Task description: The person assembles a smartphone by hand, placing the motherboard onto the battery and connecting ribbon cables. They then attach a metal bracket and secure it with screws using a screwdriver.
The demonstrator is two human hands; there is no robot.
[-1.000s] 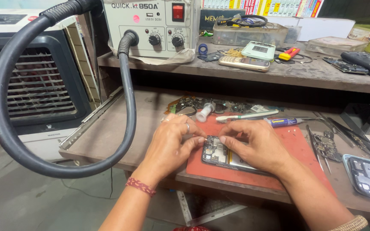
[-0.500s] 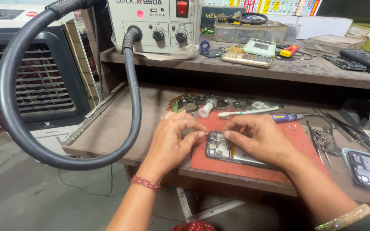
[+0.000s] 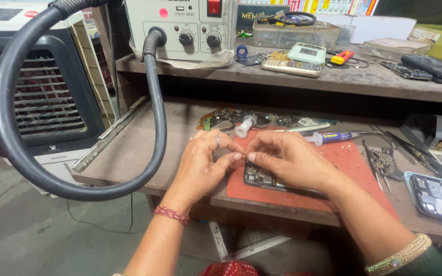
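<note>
Fingers: the fingers (image 3: 234, 156) of the left hand (image 3: 200, 166) and of the right hand (image 3: 287, 161) meet tip to tip over the top edge of the opened dark smartphone with its back cover removed (image 3: 259, 178). They seem pinched around something very small, but the piece itself is too small to tell.
Phone: it lies flat on the red-orange rubber work mat (image 3: 356, 166), near the front edge of the wooden bench (image 3: 134, 153); the right palm covers most of it.
Risk at the fingers: in my judgement a tiny part can slip from the pinch and fall into the open phone body or roll off the front edge to the floor, because both hands work close to that edge.
Risk of pressure: the right palm rests over the bare circuit board, so too much weight may bend or scratch it.
Near things: a small white glue bottle (image 3: 245, 125) and a blue-labelled syringe tube (image 3: 333, 137) lie just behind the hands; a fast move backward may knock them over.
Hose: the thick grey corrugated hose (image 3: 157, 102) of the grey hot-air station (image 3: 180, 23) hangs in a loop beside the left forearm; an elbow can catch it.
Right side: metal tweezers (image 3: 379, 168) and a second opened phone (image 3: 438, 197) lie near the right arm and can be pushed.
</note>
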